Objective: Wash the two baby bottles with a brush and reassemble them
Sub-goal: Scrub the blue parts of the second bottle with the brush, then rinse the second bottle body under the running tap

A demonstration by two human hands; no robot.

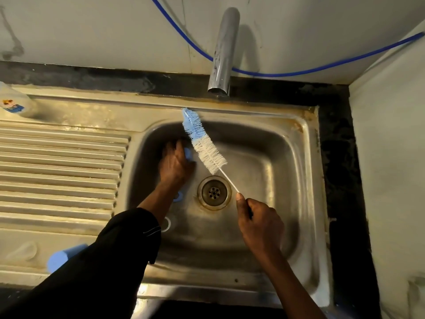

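Bottle (13, 102) sits at the far left on the drainboard (64, 162), with a blue cap (62, 257) nearer. In the sink (264, 157), the left hand (176, 163) grips a blue part (188, 154). Apart from it, the right hand (257, 222) pinches the handle of the brush (204, 143), bristles near the tap (222, 54).
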